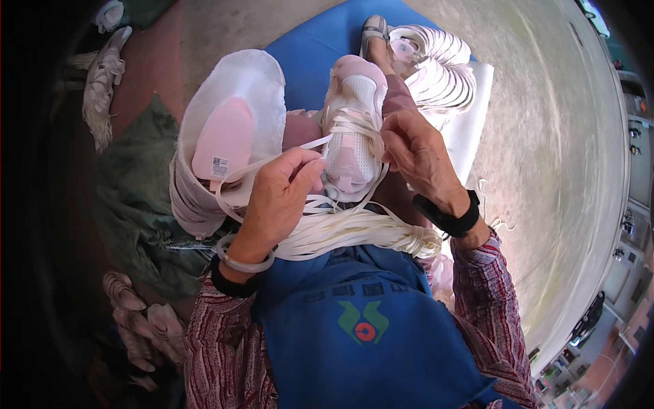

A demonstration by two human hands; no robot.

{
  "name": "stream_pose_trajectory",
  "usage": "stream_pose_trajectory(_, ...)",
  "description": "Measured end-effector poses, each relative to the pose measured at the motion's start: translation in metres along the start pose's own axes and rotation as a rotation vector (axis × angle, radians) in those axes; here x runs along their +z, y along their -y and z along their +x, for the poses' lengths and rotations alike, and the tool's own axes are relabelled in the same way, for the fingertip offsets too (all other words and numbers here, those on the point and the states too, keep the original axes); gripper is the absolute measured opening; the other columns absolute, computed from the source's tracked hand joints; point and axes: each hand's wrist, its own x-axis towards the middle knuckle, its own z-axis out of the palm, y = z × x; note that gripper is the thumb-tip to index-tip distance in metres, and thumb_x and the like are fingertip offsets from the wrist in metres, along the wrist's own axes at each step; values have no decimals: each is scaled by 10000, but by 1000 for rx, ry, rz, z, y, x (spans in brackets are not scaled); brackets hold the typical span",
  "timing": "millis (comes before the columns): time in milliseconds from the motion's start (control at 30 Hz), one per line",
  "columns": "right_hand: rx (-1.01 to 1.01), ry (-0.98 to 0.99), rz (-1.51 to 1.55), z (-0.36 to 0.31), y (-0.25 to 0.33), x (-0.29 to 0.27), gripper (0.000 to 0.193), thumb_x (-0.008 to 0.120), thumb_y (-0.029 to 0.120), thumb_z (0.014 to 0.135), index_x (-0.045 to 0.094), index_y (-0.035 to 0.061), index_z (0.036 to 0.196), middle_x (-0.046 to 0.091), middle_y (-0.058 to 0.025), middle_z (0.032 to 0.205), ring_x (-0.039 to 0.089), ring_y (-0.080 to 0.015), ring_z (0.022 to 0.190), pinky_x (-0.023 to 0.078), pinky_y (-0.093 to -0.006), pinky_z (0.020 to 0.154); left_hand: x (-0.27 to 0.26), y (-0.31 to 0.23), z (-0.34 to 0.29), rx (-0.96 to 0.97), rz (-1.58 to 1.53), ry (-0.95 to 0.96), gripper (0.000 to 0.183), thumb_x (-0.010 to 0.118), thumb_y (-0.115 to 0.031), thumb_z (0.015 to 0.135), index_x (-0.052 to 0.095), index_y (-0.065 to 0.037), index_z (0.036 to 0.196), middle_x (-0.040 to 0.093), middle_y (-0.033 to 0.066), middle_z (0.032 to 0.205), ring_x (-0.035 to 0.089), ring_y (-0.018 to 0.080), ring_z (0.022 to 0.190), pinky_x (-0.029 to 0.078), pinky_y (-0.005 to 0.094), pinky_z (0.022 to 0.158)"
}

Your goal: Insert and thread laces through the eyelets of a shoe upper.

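Note:
A pink and white mesh shoe upper (354,158) lies in front of me with its laced eyelets showing. Flat cream shoelace (353,123) crosses its eyelet rows. My left hand (289,180) is closed in a pinch on one length of this shoelace, drawn out to the left of the upper; a loop of it hangs by the wrist. At the upper's right edge, my right hand (419,153) has its fingers curled and closed; what they hold is hidden. A thick bundle of cream shoelaces (340,230) lies across my lap, below both hands.
To the left stand nested uppers (194,198) with a pink insole-shaped piece (225,140) inside. Stacked uppers (439,82) sit at the far right on a white sheet (479,102). Dark green cloth (143,184) and more shoe parts (146,320) lie left. A blue mat (306,41) is ahead.

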Motion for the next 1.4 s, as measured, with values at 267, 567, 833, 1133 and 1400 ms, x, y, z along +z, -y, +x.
stream_pose_trajectory(267, -238, 60, -403, -18, -30, -18, 89, 626, 76, 878, 656, 1, 916, 621, -144, 820, 635, -248, 712, 498, -353, 666, 15, 11, 27, 34, 317, -84, 209, 602, -177, 944, 651, 18, 999, 636, 92, 692, 566, 121, 583, 456, 268, 570)
stream_pose_trajectory(567, -40, -97, -62, -22, -27, -34, 172, 608, 117, 955, 671, -24, 1032, 614, -1, 765, 536, -76, 684, 462, -231, 616, 20, 13, 38, 166, 492, -171, 189, 598, -194, 936, 665, -32, 1007, 686, 176, 799, 679, 294, 694, 504, 359, 638)
stream_pose_trajectory(833, -88, 25, -11, -27, -18, -31, 131, 618, 88, 933, 685, -16, 975, 650, -40, 799, 581, -96, 717, 491, -255, 651, 19, 14, 40, 349, 655, -190, 142, 636, -85, 856, 670, -11, 972, 644, 152, 872, 626, 304, 783, 486, 366, 710)
stream_pose_trajectory(1133, -353, -87, -385, -9, -15, 12, 105, 679, 61, 839, 681, 37, 942, 585, -123, 877, 612, -283, 760, 494, -365, 659, 23, 20, 37, 197, 474, -212, 146, 599, -117, 899, 612, 15, 960, 651, 176, 776, 644, 255, 662, 502, 352, 633)
stream_pose_trajectory(1400, -341, -108, -359, 0, -20, 23, 74, 655, 102, 814, 641, 30, 823, 580, -127, 830, 635, -327, 714, 505, -425, 609, 13, 27, 48, 95, 440, -182, 200, 647, -161, 868, 593, 9, 959, 654, 176, 785, 649, 256, 648, 514, 355, 640)
